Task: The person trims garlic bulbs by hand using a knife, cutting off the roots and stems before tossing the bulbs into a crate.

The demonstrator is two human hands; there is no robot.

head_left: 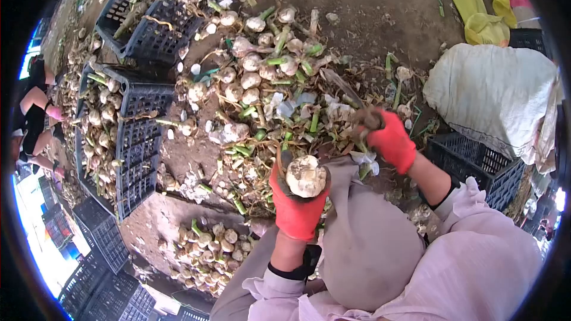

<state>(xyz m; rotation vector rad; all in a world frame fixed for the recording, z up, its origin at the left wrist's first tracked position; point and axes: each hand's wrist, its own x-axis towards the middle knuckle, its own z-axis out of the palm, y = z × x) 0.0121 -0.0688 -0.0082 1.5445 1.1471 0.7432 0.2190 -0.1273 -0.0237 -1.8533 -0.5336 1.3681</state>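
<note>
My left hand (300,208), in a red glove with dark fingers, is closed around a large pale garlic bulb (306,176) just above my lap. To its right and farther forward, my right hand (392,142), also in a red glove, is closed with its soiled fingers curled in. A long brownish strip (344,88) runs up and left from those fingers; I cannot tell whether it is a tool or a dry stalk. Ahead of both hands lies a heap of garlic bulbs (251,80) with cut stems, and green stem pieces (314,120) and dry skins are scattered below it.
A dark crate full of garlic (138,154) stands at left, with another crate (160,35) behind it. More bulbs (214,255) are piled near my left knee. At right, a white sack (493,95) rests by a dark crate (476,157). Other people (38,107) show at the left edge.
</note>
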